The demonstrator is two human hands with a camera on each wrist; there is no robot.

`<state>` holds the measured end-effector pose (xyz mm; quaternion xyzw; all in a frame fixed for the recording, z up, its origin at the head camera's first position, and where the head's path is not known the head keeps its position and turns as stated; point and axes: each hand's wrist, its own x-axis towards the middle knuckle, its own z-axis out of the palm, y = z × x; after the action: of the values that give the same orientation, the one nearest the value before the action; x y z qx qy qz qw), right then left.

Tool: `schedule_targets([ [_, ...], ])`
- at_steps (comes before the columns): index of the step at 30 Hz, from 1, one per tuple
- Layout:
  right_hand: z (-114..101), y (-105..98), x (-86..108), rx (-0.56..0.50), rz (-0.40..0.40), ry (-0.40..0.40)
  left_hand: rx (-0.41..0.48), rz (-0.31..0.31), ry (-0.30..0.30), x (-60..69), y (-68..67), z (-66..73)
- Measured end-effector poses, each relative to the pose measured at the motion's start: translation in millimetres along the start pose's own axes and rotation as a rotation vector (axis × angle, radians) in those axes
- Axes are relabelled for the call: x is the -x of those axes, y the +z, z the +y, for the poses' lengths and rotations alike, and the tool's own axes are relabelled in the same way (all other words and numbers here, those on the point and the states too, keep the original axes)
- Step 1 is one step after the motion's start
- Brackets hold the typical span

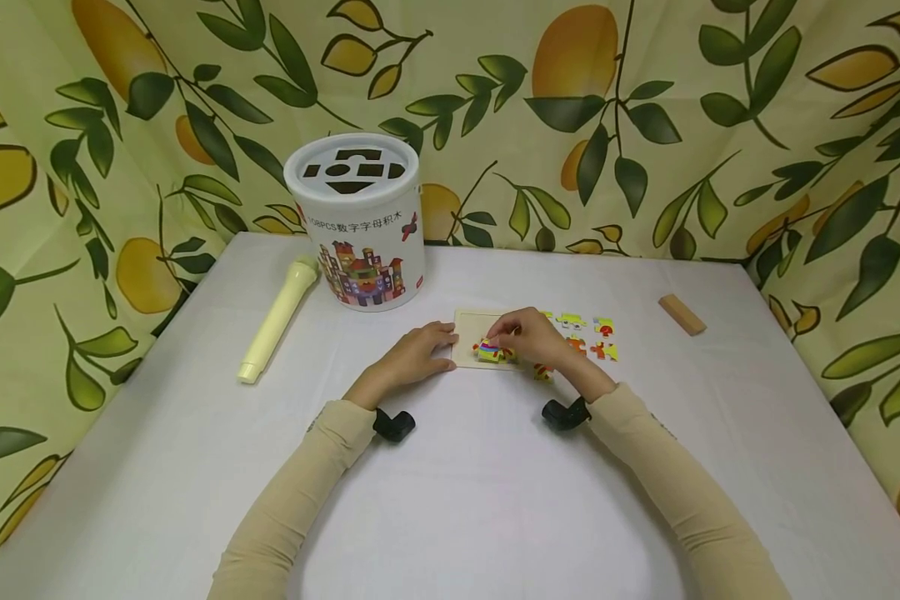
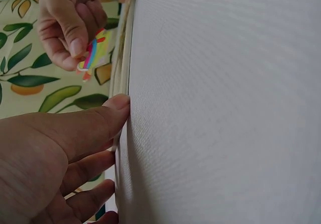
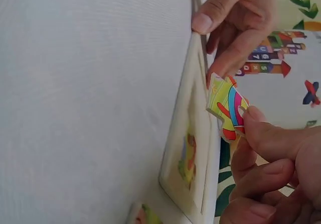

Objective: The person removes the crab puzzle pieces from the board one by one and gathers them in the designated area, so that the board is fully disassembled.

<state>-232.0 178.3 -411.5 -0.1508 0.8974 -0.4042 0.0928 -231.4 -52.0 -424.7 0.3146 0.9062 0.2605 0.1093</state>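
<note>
My right hand point(image 1: 534, 337) pinches a colourful jigsaw piece point(image 3: 225, 106) between thumb and fingers, holding it tilted above a pale wooden puzzle board point(image 1: 467, 322). Striped pink, blue and yellow, the piece is seen edge-up in the right wrist view. Inside the board's recess lies another printed piece point(image 3: 188, 161). At the board's left edge, my left hand point(image 1: 411, 357) touches the rim with its thumb point(image 2: 118, 103) and fingertips, the fingers spread. Several loose jigsaw pieces point(image 1: 604, 351) lie right of the board, some partly hidden by the right hand.
A white bucket of blocks point(image 1: 360, 225) with shape holes in its lid stands behind and left of the board. Left of it lies a pale yellow microphone-shaped stick point(image 1: 277, 321). A wooden block point(image 1: 682, 314) rests at the right. A leaf-patterned curtain point(image 1: 480, 125) hangs behind the table.
</note>
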Motion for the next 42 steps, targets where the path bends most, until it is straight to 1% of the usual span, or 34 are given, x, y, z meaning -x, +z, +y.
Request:
schedule_targets([
  [3,2.1,-7.9,3.1,-0.030,-0.010,-0.002,-0.005,0.000,0.003,-0.5,0.8,-0.3],
  [7,9.7,-26.3,13.7,-0.052,-0.043,0.006,-0.006,0.001,0.002,-0.5,1.4,-0.2],
  [9,16.4,-37.6,21.8,-0.046,-0.055,0.031,-0.006,0.001,-0.002,0.1,1.1,-0.1],
  [13,34.5,-58.1,41.0,-0.016,-0.051,0.098,-0.009,0.000,-0.007,1.6,-0.6,-0.3],
  [17,51.4,-69.1,56.8,0.029,-0.060,0.163,-0.012,0.003,-0.009,3.1,-2.7,-1.1],
  [21,62.0,-70.5,64.3,0.071,-0.071,0.197,-0.011,0.005,-0.005,3.6,-3.8,-1.7],
  [26,66.6,-66.9,65.5,0.112,-0.050,0.191,-0.003,0.009,0.004,3.4,-4.1,-0.9],
  [36,64.0,-64.9,69.1,0.172,-0.032,0.154,0.003,0.005,0.007,2.1,-1.8,0.1],
  [42,58.5,-66.7,67.7,0.171,-0.015,0.140,0.005,0.002,0.013,1.3,-1.1,-0.5],
])
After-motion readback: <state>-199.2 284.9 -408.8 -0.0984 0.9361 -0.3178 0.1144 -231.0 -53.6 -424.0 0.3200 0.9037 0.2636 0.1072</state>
